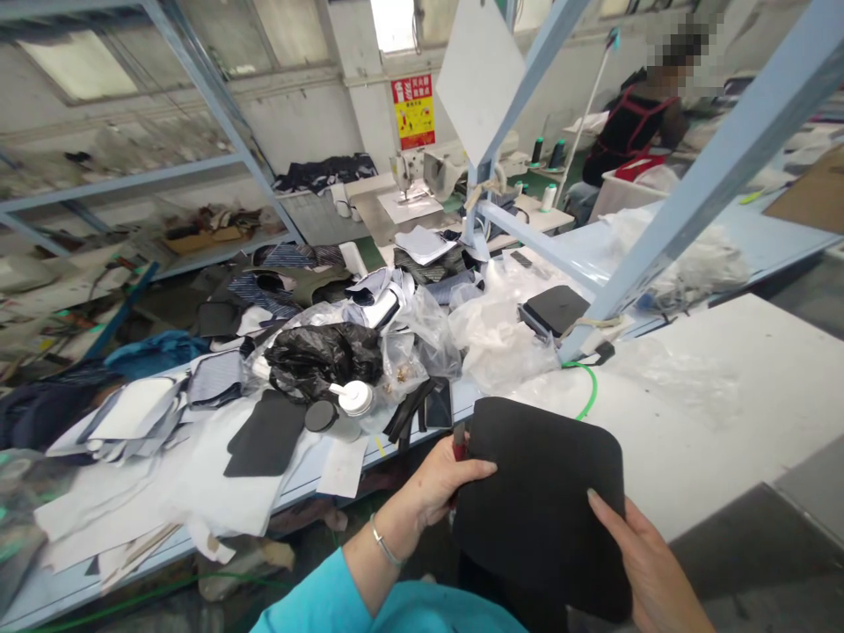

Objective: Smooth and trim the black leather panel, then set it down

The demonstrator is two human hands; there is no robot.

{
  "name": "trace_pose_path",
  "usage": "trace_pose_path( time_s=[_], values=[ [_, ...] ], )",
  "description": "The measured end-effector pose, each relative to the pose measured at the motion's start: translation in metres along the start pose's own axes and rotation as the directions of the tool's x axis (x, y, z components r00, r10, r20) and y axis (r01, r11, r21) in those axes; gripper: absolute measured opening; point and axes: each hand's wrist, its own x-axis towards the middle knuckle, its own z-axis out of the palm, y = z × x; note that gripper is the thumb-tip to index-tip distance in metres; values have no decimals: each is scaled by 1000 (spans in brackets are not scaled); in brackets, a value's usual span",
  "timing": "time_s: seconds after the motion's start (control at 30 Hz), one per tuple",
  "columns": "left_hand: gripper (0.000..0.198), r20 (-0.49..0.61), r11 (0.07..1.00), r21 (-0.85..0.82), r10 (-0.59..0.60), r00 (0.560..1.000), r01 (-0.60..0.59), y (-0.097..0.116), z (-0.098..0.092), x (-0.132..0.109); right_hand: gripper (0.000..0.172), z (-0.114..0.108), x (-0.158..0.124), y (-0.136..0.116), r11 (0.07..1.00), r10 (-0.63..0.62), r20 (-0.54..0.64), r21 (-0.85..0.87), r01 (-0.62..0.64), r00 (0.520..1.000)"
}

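Observation:
A black flat panel with rounded corners (544, 501) is held up in front of my body by both hands. My left hand (433, 485) is closed on its left edge, thumb lying on the face and fingers behind. Tucked in the same hand is a small red-handled tool with a metal tip (459, 447); its exact kind I cannot make out. At the right edge, my right hand (650, 554) grips the panel with the thumb on top, its other fingers hidden underneath. Similar black panels (265, 435) lie on the table to the left.
A blue-edged table (303, 488) carries a black plastic bag (326, 356), a white-lidded jar (356, 398), a phone (439, 403) and stacked fabric pieces (141, 409). Slanted blue posts (692, 176) rise at right beside a white tabletop (738, 378). Beyond are a sewing machine (435, 171) and a seated person (626, 132).

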Motion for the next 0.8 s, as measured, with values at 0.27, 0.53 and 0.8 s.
trace_pose_path(
  time_s=[0.27, 0.53, 0.8],
  values=[
    [32, -132, 996, 82, 44, 990, -33, 9, 24, 15, 71, 11, 28, -4, 244, -828, 150, -771, 588, 540],
    [28, -148, 985, 172, 39, 988, -13, 17, 39, 22, 25, 51, 14, -13, 26, -771, 536, -514, 858, 344],
    [29, -75, 996, 83, -14, 997, 20, 15, 39, 26, 20, 56, 15, -25, 99, -779, 503, -491, 866, 375]
  ],
)
